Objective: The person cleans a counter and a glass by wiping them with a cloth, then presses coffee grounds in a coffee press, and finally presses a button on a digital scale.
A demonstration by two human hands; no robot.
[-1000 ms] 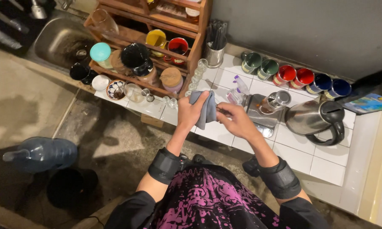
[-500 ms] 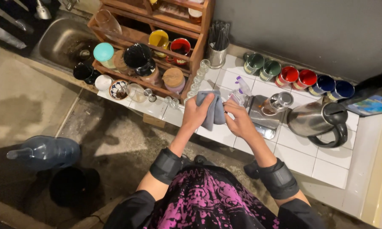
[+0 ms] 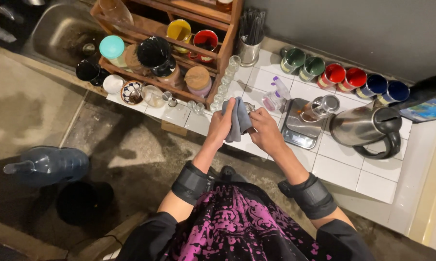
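Head view: a grey-blue cloth (image 3: 236,120) is gripped by the closed left hand (image 3: 221,126) and hangs with its long axis vertical. A small glass (image 3: 249,107), barely visible, is pinched by the right hand (image 3: 265,130), touching the cloth's right side. Both are held above the tiled counter (image 3: 343,164) edge; a scale (image 3: 299,130) stands just right, a wooden rack (image 3: 179,72) left

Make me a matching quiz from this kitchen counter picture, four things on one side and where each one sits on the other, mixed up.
Things:
1. grey-blue cloth
2. shiny steel kettle with black handle
3. large clear blue water bottle
4. steel cup of dark utensils

Places:
A. lying on the floor
B. beside the wooden rack, by the wall
C. between the left hand and right hand
D. right of the steel scale

Pairs: 1-C, 2-D, 3-A, 4-B
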